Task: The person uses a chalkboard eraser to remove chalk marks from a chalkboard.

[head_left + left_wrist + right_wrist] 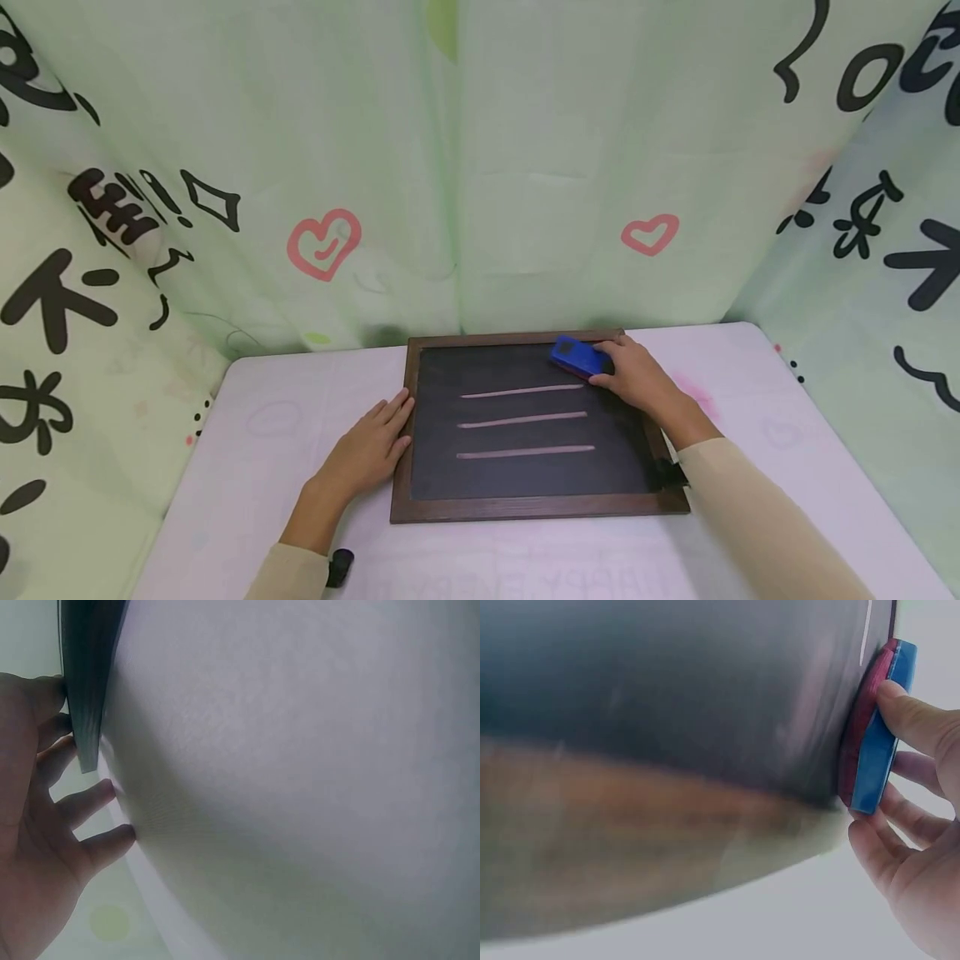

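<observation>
With right hand (pixel 637 372), grips a blue blackboard eraser (pixel 576 357) between thumb and fingers at the upper right of a wood-framed blackboard (pixel 525 477), just above the right end of the topmost chalk line (pixel 522 391); in the right wrist view, shows a dark-red underside (pixel 859 727) turned toward the dark surface. With left hand (pixel 367 450), touches the left side of the brown frame (pixel 402 475) with extended, slightly spread fingers. On the board, three pale pink chalk lines (pixel 522 420), one below another; beneath it, a white bench (pixel 277 417); behind, a pale green curtain (pixel 525 167) with red hearts (pixel 292 246).
</observation>
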